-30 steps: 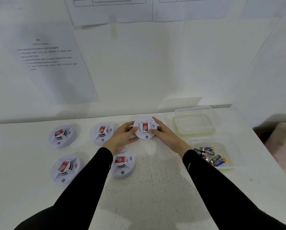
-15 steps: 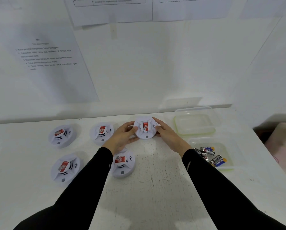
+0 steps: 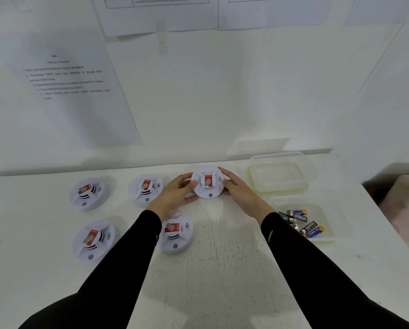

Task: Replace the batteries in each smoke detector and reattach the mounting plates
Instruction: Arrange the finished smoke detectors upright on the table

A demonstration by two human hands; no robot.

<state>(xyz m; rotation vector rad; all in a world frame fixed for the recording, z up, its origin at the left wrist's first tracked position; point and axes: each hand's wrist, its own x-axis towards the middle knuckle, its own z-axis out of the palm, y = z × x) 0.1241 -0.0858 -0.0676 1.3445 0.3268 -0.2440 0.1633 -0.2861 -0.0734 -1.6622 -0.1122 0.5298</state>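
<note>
Several round white smoke detectors with red labels lie face up on the white table (image 3: 222,269). One smoke detector (image 3: 207,182) sits at the back middle, and both hands grip it: my left hand (image 3: 175,193) curls round its left rim, my right hand (image 3: 237,192) wraps its right rim. Another detector (image 3: 176,233) lies near my left forearm, partly hidden by the sleeve. Three more lie to the left: one detector (image 3: 146,189), a second detector (image 3: 87,193), a third detector (image 3: 93,238).
A clear plastic tray (image 3: 326,224) at the right holds several loose batteries (image 3: 298,217). An empty clear tray (image 3: 278,176) stands behind it. The wall with taped paper sheets rises right behind the table. The table's right edge drops off past the trays.
The held detector has turned slightly between my hands, its red label now more upright. My hands stay on its rim; nothing else moved.
</note>
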